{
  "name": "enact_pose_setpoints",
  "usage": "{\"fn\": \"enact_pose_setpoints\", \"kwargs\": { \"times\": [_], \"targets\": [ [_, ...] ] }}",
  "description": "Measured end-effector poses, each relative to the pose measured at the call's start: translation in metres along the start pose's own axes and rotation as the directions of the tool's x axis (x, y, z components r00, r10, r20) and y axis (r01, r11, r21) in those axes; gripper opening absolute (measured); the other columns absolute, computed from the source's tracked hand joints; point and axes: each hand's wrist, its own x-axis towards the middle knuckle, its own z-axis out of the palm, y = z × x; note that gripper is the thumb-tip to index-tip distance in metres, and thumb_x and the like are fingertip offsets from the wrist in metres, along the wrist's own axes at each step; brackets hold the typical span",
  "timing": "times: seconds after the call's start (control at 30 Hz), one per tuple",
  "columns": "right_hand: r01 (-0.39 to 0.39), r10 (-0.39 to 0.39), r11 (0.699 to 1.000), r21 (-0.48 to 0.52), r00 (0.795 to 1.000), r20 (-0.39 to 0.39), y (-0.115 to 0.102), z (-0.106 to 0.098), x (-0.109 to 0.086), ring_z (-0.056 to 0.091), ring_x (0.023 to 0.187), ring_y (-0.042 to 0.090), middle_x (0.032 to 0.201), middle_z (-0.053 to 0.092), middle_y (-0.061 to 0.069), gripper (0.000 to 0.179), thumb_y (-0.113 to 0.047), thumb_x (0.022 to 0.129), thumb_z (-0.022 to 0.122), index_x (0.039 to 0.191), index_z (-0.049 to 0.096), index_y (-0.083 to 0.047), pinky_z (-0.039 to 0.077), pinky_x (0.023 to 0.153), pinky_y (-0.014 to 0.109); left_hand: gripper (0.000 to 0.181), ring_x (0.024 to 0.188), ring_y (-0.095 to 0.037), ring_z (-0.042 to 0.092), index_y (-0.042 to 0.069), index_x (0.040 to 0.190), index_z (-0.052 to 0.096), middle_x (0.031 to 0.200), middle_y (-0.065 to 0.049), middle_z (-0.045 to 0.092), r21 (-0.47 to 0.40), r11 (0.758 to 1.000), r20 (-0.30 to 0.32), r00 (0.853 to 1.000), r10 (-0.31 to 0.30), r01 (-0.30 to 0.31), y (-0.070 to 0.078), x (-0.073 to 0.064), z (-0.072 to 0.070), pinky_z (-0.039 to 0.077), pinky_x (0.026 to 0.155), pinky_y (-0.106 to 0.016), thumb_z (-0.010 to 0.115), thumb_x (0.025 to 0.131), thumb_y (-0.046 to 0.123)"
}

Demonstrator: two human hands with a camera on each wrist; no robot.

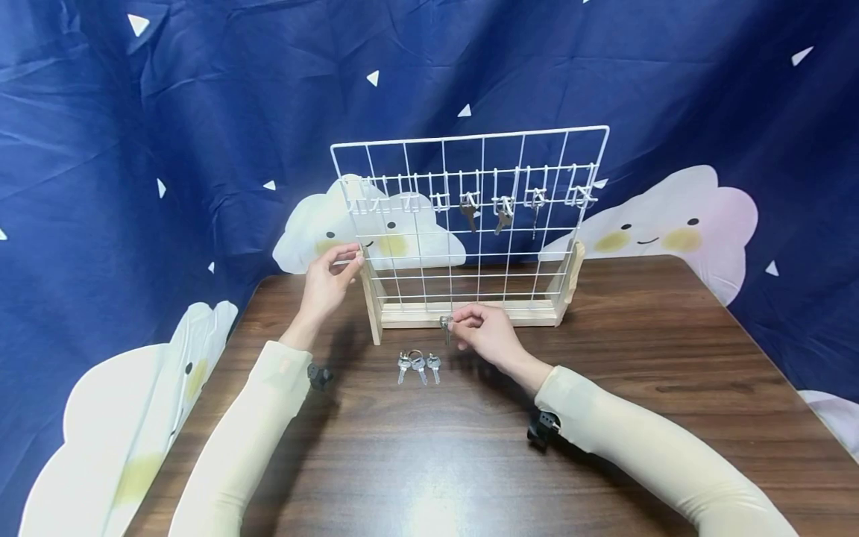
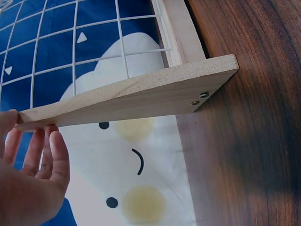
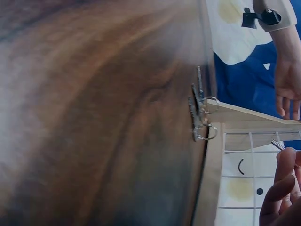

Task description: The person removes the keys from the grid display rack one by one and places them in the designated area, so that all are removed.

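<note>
At the upper end of a wooden side post (image 2: 150, 96), my left hand (image 1: 326, 282) holds on, thumb on one side and fingers on the other. That post props a white wire grid rack (image 1: 470, 137). My right hand (image 1: 488, 333) pinches a small silver key (image 1: 446, 325) between thumb and fingertips, low in front of the wooden base bar (image 1: 416, 321). Just left of it, three silver keys with rings (image 1: 419, 364) lie in a row on the table. Higher up, three keys hang from the rack's hooks: a dark one (image 1: 469, 212), a brassy one (image 1: 503, 218) and a thin one (image 1: 535, 216).
Several white hooks (image 1: 439, 201) line the grid's upper part, some with nothing hanging on them. The brown wooden table (image 1: 429, 447) stretches around the rack. Behind stands a blue curtain (image 1: 268, 89) with cloud prints. A right wooden post (image 1: 570, 280) props the other end.
</note>
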Motion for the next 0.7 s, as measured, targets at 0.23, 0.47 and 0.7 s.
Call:
{"fn": "enact_pose_setpoints", "kwargs": {
  "times": [0.23,0.47,0.7],
  "targets": [
    [-0.034,0.035,0.999,-0.024,0.999,0.026,0.012,0.006,-0.004,0.065,0.052,0.014,0.076,0.076,0.007,0.011,-0.010,0.088,0.072,0.097,0.073,-0.004,0.053,0.055,0.021,0.037,0.107,-0.047,0.067,-0.004,0.129,0.061,0.125,-0.028,0.065,0.012,1.000,-0.002,1.000,-0.006,0.006,-0.001,0.000,0.001,0.059,0.088,-0.056,0.066,0.096,0.010],
    [-0.134,0.137,0.989,-0.067,0.990,0.038,0.021,0.009,-0.007,0.066,0.054,0.016,0.069,0.073,-0.001,0.010,-0.014,0.087,0.074,0.095,0.074,-0.008,0.053,0.047,0.027,0.037,0.107,-0.048,0.067,-0.005,0.129,0.061,0.125,-0.029,0.065,0.009,1.000,-0.001,1.000,-0.001,0.001,-0.001,0.000,0.001,0.064,0.080,-0.036,0.066,0.095,0.010],
    [-0.195,0.200,0.977,-0.083,0.978,0.059,0.025,0.010,-0.008,0.064,0.054,0.013,0.071,0.072,0.000,0.010,-0.013,0.086,0.074,0.094,0.073,-0.008,0.052,0.042,0.028,0.037,0.108,-0.047,0.067,-0.004,0.129,0.061,0.125,-0.029,0.065,0.004,1.000,-0.002,1.000,-0.012,0.012,0.000,0.000,0.001,0.056,0.090,-0.061,0.066,0.096,0.010]
  ]
}}
